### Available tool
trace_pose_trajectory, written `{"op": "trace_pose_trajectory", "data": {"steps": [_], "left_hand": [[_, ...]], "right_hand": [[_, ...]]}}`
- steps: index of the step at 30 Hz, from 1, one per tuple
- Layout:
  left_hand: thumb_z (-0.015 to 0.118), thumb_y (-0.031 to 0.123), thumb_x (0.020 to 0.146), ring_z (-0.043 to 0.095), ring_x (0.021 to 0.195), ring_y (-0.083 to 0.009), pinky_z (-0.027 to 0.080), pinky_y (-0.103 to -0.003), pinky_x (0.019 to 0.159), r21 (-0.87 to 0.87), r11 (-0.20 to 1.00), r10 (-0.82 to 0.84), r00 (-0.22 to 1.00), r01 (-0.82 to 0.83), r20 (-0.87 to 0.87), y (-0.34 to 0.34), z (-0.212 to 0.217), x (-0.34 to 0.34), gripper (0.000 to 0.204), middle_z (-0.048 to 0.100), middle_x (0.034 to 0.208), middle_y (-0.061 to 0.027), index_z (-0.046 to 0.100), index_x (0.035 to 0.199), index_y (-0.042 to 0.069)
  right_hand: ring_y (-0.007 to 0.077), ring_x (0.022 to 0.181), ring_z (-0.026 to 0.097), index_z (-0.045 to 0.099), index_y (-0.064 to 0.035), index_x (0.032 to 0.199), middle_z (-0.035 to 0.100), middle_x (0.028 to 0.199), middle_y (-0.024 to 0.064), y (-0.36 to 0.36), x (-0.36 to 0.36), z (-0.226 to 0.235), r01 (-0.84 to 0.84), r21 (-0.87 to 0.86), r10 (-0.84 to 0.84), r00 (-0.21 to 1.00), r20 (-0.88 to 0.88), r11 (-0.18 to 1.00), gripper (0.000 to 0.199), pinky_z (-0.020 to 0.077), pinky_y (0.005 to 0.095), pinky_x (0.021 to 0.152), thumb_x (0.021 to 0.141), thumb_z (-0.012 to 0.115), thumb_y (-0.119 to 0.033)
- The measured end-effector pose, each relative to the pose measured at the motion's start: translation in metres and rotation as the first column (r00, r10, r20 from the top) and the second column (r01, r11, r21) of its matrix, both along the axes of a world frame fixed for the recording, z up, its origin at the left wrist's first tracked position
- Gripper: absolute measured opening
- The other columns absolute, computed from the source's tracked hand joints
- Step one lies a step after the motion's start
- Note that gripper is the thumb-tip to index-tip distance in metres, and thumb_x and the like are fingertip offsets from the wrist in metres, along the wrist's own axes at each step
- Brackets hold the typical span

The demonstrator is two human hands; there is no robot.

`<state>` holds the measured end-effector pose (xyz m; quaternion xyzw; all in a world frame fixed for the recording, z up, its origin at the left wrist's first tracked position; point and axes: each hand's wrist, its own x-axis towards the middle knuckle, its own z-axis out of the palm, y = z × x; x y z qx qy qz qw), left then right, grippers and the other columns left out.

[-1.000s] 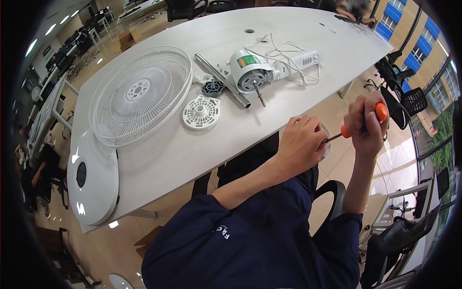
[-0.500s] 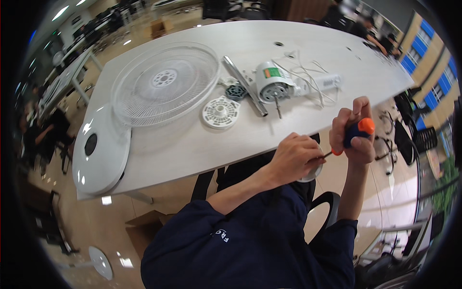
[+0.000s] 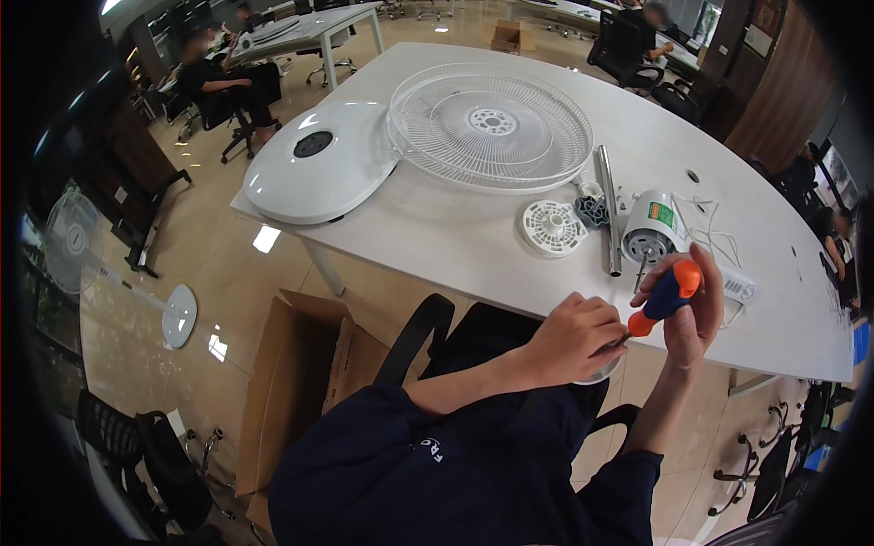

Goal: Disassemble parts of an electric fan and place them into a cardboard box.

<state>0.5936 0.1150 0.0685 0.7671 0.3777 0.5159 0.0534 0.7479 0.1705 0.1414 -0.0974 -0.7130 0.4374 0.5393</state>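
My right hand [image 3: 696,320] is closed around a screwdriver [image 3: 664,297] with an orange and blue handle, held below the near edge of the white table [image 3: 455,246]. My left hand [image 3: 572,340] grips a small white round part [image 3: 601,371] at the screwdriver's tip, and most of that part is hidden by my fingers. Just beyond my hands on the table lie a white fan motor [image 3: 650,235], a metal pole [image 3: 607,207], a white round disc [image 3: 552,227] and a small dark grey piece [image 3: 592,211].
A large white fan grille [image 3: 492,123] and a white domed fan base [image 3: 314,159] lie further left on the table. A white cord and small box [image 3: 739,284] lie right of the motor. An open cardboard box [image 3: 300,382] stands on the floor. Other people sit at far desks.
Both hands have stayed together on the screwdriver and the part. The view has swung, so the table parts now appear larger and my hands sit lower right.
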Motion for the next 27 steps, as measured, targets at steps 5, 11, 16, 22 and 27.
{"op": "trace_pose_trajectory", "data": {"steps": [5,11,16,22,27], "left_hand": [[0.079,0.025,0.076,0.062,0.083,-0.0164,0.041,-0.035,0.072,0.002,0.997,0.073,0.997,-0.073,0.031,-0.009,-0.003,-0.019,0.017,0.064,0.080,0.0029,0.069,0.076,0.012],[0.081,0.029,0.073,0.062,0.077,-0.0170,0.041,-0.034,0.068,-0.054,0.966,0.254,0.966,-0.252,0.048,-0.024,0.004,-0.029,0.022,0.063,0.073,0.0032,0.068,0.072,0.012],[0.081,0.031,0.074,0.060,0.077,-0.0180,0.041,-0.035,0.069,-0.173,0.925,0.335,0.941,-0.339,-0.054,-0.030,0.014,-0.027,0.027,0.060,0.073,0.0026,0.063,0.071,0.012],[0.079,0.025,0.080,0.059,0.079,-0.0214,0.041,-0.037,0.069,-0.040,0.987,0.153,0.988,-0.154,-0.027,-0.033,0.016,-0.024,0.022,0.061,0.081,-0.0004,0.069,0.092,0.009],[0.077,0.017,0.080,0.059,0.070,-0.0185,0.041,-0.034,0.063,-0.009,0.991,0.137,0.991,-0.137,-0.005,-0.043,0.016,-0.014,0.012,0.062,0.079,0.0020,0.068,0.084,0.010]], "right_hand": [[0.0319,0.087,0.065,0.050,-0.0014,0.130,0.060,0.100,0.0258,0.000,-0.012,0.006,-0.292,0.077,0.292,0.956,0.014,0.953,0.047,0.0541,0.0397,0.075,0.092,0.059,-0.028],[0.0248,0.092,0.063,0.055,0.0008,0.114,0.056,0.106,0.0188,-0.011,-0.040,0.022,-0.101,0.235,0.091,0.994,0.055,0.967,0.045,0.0547,0.0373,0.080,0.074,0.077,-0.001],[0.0234,0.090,0.062,0.054,0.0018,0.117,0.055,0.105,0.0179,-0.020,-0.049,0.022,-0.102,0.042,0.104,0.994,-0.036,0.994,0.041,0.0550,0.0363,0.078,0.081,0.072,-0.006],[0.0165,0.083,0.055,0.046,-0.0037,0.108,0.051,0.095,0.0135,-0.008,-0.047,0.018,-0.395,0.006,0.392,0.907,-0.153,0.919,0.035,0.0483,0.0268,0.065,0.086,0.068,-0.020],[0.0113,0.050,0.047,0.047,-0.0027,0.105,0.052,0.080,0.0095,-0.006,-0.044,0.012,-0.437,0.166,0.463,0.867,-0.185,0.884,0.027,0.0440,0.0241,0.050,0.087,0.065,-0.014]]}}
